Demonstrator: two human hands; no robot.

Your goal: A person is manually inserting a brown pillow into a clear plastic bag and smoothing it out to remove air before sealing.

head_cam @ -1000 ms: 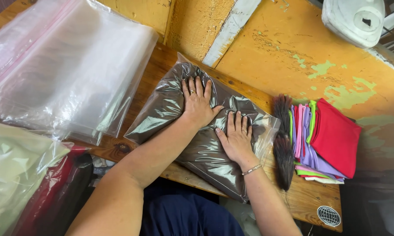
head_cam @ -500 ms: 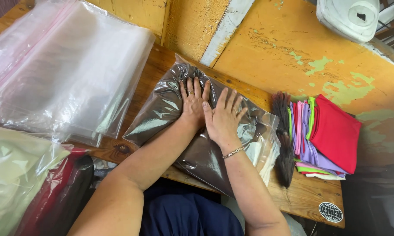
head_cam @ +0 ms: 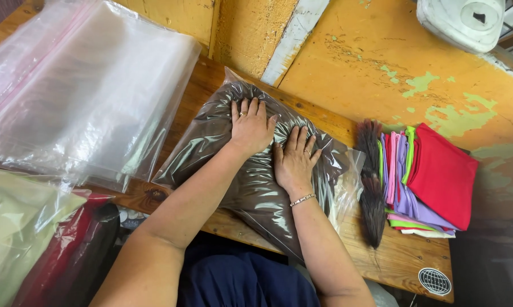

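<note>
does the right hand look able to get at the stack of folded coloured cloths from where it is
Probably yes. The right hand lies flat on the clear plastic bag of dark fabric, and the stack of folded coloured cloths sits just beyond, with only a dark brush between.

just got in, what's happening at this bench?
A person presses both palms flat on a clear plastic bag holding dark brown fabric on the wooden table. Left hand sits near the bag's far end, right hand beside it. A stack of empty clear bags lies left; folded coloured cloths right.
</note>
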